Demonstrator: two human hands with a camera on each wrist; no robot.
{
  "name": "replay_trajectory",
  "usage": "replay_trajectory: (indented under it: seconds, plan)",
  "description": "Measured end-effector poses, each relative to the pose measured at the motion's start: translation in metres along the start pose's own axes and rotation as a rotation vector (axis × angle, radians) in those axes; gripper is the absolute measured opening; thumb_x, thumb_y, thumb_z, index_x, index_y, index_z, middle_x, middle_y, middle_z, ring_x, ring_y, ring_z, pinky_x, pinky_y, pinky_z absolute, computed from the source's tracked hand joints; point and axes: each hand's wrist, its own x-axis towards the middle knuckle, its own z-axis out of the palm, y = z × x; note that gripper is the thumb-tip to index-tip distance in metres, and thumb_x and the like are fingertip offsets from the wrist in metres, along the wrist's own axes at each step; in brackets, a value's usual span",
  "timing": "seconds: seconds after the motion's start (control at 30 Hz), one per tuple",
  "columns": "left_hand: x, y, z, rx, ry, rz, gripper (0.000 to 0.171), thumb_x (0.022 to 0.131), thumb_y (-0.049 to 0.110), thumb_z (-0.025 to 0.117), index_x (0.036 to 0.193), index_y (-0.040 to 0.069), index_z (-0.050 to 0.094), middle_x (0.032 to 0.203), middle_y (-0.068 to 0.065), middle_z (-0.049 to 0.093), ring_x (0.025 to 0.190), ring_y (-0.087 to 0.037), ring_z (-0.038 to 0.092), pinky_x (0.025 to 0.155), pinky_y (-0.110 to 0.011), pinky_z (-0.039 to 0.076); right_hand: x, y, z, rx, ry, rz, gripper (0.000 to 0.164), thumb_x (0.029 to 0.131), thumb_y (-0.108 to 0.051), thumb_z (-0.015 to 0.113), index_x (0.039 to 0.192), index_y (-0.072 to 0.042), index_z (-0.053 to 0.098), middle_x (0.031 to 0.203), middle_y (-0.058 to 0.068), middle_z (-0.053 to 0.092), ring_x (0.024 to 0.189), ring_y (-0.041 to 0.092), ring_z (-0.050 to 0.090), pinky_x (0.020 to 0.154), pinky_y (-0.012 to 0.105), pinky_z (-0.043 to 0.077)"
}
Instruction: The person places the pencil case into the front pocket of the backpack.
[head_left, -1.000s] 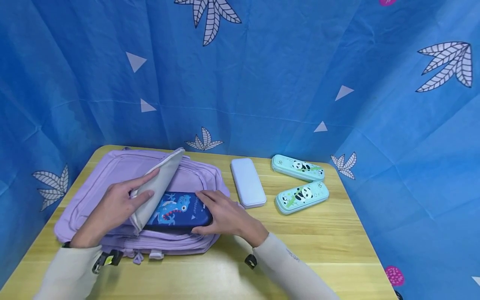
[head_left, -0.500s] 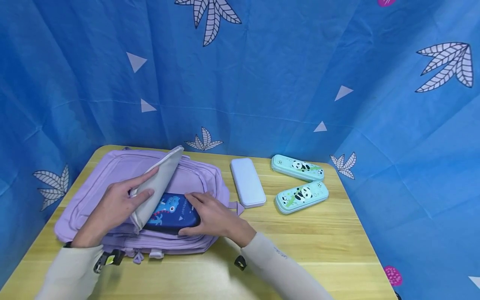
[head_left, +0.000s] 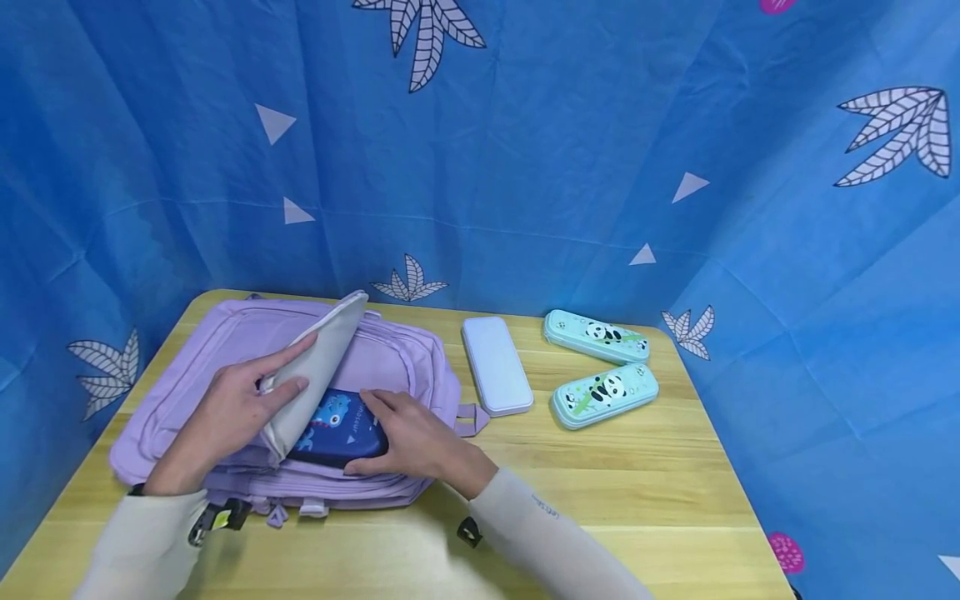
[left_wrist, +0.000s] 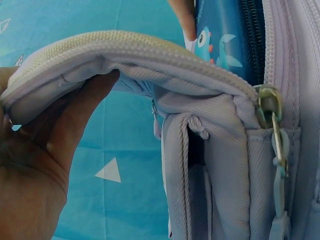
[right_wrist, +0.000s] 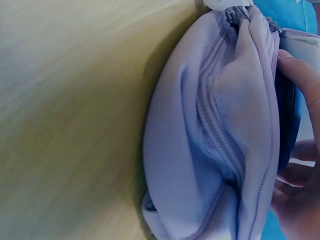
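A purple backpack (head_left: 247, 333) lies flat on the table at the left. My left hand (head_left: 232, 408) pinches the lifted edge of its front pocket flap (head_left: 318, 375), whose pale lining faces up. In the left wrist view the flap's zipper (left_wrist: 272, 107) hangs at the pocket's corner. My right hand (head_left: 412, 437) grips the near end of a dark blue dinosaur pencil case (head_left: 341, 429), thumb on one side and fingers on the other. The case's far part is hidden under the flap, inside the pocket. In the right wrist view, only the case's dark edge (right_wrist: 287, 117) shows.
A plain pale lavender pencil case (head_left: 497, 365) lies right of the backpack. Two mint panda pencil cases (head_left: 596, 336) lie farther right, one nearer me. A purple strap loop (head_left: 471, 419) sticks out from the backpack's right side. Blue curtain (head_left: 480, 150) surrounds the table's back and sides.
My right hand has moved left, sliding the dinosaur pencil case deeper under the flap, so less of it shows. My left hand has kept holding the flap in place.
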Motion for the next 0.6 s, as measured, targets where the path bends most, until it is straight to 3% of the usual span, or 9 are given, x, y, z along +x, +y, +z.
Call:
replay_trajectory:
  seconds: [0.4,0.6]
  plan:
    - [-0.001,-0.001,0.0,-0.012,-0.002,0.004,0.055,0.111,0.024,0.066,0.164,0.024,0.051,0.161,-0.03,0.052,0.109,-0.035,0.066,0.076,-0.025,0.05,-0.009,0.007,0.0,0.024,-0.01,-0.014,0.107,0.092,-0.071,0.076,0.171,-0.012,0.035,0.173,0.01,0.043,0.156,0.028,0.047,0.127,0.038,0.041]
    - [-0.002,-0.001,-0.001,-0.011,-0.008,-0.018,0.055,0.111,0.026,0.066,0.164,0.026,0.051,0.163,-0.028,0.05,0.117,-0.036,0.064,0.081,-0.02,0.047,-0.018,0.011,-0.007,0.01,0.009,-0.028,0.096,0.096,-0.063,0.076,0.168,-0.009,0.042,0.169,0.01,0.049,0.153,0.027,0.051,0.124,0.039,0.044]
